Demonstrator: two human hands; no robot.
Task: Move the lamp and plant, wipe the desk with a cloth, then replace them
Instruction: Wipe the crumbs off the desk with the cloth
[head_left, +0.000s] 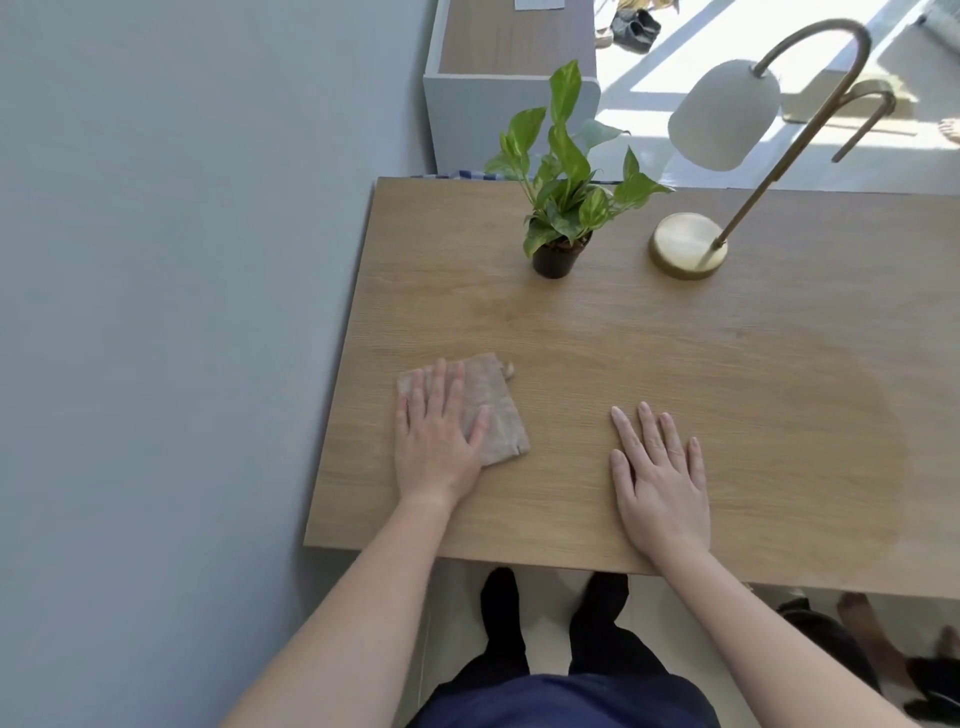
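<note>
Here, the left hand (436, 431), grip spread flat, is pressing the cloth (488, 405) onto the surface (675, 338); the right hand (660, 467) is resting flat, grip spread, well apart from it.

At L a plain grey-blue wall (156, 260) fills the whole side; top centre stands a white cabinet (483, 119) w/ a wood-coloured top, a white paper (540, 3) at its far end, and a strip of blue checked fabric (462, 175) just below its base. Beyond it the pale floor (691, 57) is in strong sunlight, w/ dark shoes (636, 26) near the cabinet and bare toes (950, 130) at the R edge. At the bottom, legs in dark trousers (608, 649) w/ black socks (498, 597) stand on the floor; dark shapes (930, 680) at bottom R are too blurred to name.
</note>
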